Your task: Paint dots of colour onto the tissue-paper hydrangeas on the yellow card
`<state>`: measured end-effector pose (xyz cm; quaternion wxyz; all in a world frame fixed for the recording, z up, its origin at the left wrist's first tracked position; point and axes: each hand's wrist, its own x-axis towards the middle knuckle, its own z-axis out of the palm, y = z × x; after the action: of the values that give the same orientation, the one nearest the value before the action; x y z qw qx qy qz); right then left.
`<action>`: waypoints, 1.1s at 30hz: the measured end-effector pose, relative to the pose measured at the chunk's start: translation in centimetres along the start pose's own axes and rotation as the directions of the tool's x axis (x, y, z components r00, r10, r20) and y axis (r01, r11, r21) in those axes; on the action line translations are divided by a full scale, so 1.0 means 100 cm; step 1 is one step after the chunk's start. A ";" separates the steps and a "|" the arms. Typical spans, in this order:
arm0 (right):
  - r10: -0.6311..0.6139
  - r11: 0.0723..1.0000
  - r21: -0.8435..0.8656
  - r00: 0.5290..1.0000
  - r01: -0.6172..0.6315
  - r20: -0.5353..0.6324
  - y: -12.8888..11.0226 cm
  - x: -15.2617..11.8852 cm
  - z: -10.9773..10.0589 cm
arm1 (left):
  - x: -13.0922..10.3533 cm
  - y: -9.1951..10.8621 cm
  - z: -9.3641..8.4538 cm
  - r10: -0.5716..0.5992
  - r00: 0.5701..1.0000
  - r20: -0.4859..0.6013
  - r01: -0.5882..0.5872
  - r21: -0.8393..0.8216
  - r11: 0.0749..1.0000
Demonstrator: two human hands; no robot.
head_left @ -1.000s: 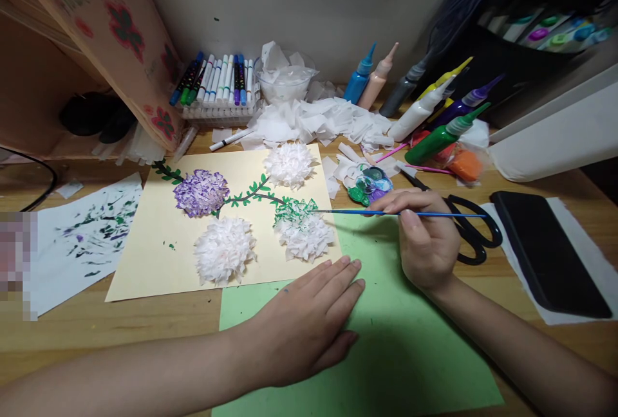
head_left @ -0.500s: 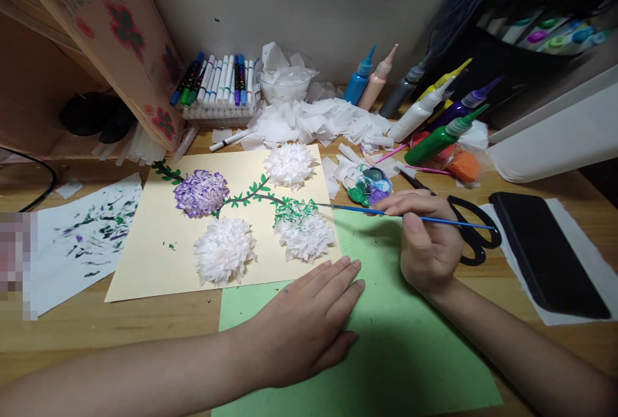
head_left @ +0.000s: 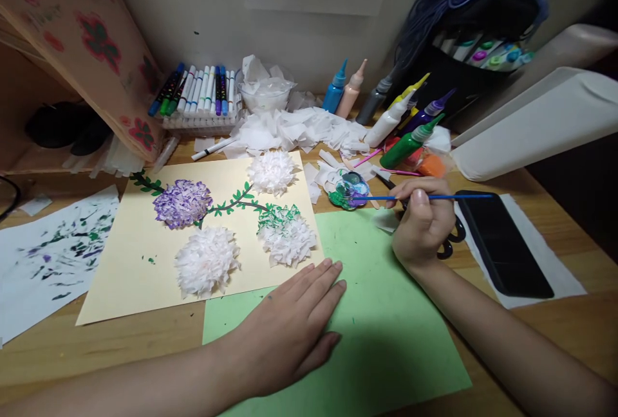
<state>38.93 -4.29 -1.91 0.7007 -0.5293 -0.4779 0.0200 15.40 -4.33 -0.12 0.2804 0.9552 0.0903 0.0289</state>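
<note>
My right hand grips a thin blue paintbrush, whose tip rests at the green paint on the small palette. My left hand lies flat, fingers stretched, on the green sheet by the lower right corner of the cream paper. On that paper are a purple-tinted paper flower, two white flowers and a white flower with green upper petals. A painted stem with green leaves runs between them.
Paint bottles, white paper scraps and a marker box stand or lie along the back. Black scissors are partly behind my right hand, beside a black phone. A paint-smeared sheet lies at left.
The brush tip has left the green-tinted flower and moved up and right to the palette. My left hand stays flat by the paper, while the whole view has shifted a little.
</note>
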 end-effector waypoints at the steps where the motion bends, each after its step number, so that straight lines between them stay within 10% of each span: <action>1: 0.002 1.000 0.006 1.000 -0.002 -0.005 -0.001 0.000 0.000 | 0.000 0.000 0.000 0.000 1.000 -0.001 0.000 0.002 1.000; 12: -0.109 0.992 0.066 0.992 0.106 0.059 -0.013 -0.012 0.010 | -0.001 0.002 0.000 -0.021 1.000 0.019 0.021 0.002 1.000; 33: 0.143 0.962 0.195 0.958 -0.194 0.249 -0.021 -0.023 0.013 | -0.001 0.000 0.002 -0.028 0.999 0.020 0.029 -0.020 0.999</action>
<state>35.76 -5.48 -1.86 0.6892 -0.4826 -0.5045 0.1938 15.28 -4.45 -0.25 0.2915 0.9511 0.1009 0.0165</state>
